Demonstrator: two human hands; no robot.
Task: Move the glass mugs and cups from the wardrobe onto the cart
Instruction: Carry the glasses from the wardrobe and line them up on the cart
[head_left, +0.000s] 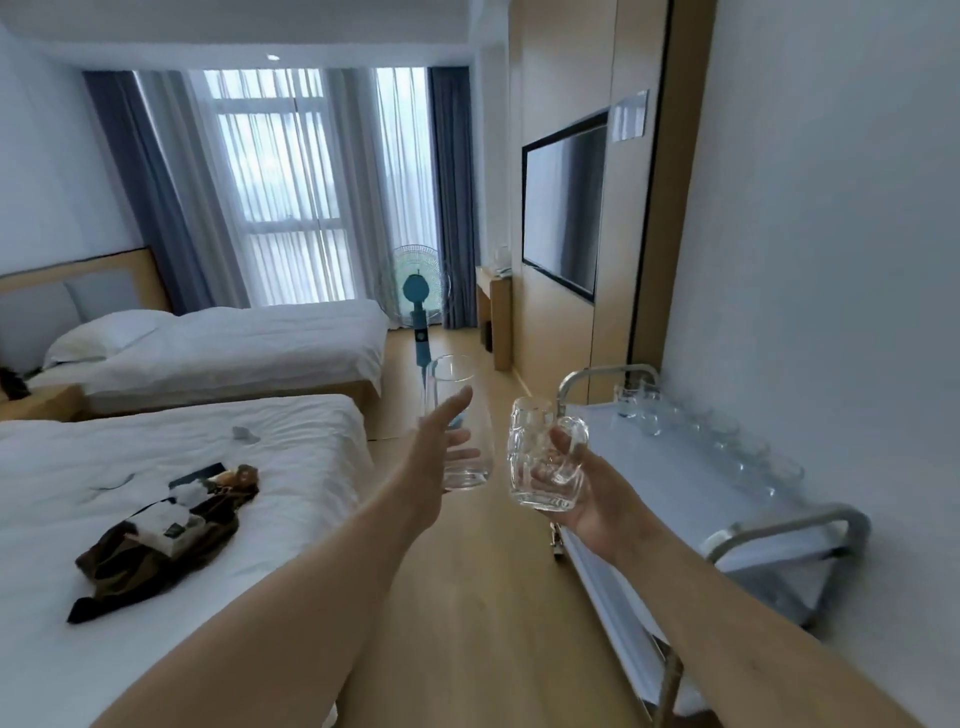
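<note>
My left hand (434, 457) holds a tall clear glass cup (457, 395) upright over the wooden floor, fingers wrapped round its lower half. My right hand (597, 499) grips a dimpled glass mug (535, 457) by its handle, just left of the cart. The white cart (670, 467) with metal rails stands along the right wall. A row of several clear glasses (727, 441) lines the cart's far side next to the wall. The wardrobe is not in view.
Two white beds stand at the left; the nearer bed (156, 467) carries a brown garment (156, 551). A teal standing fan (418, 306) is ahead in the aisle. A wall TV (566, 202) and a wooden desk (493, 312) are on the right.
</note>
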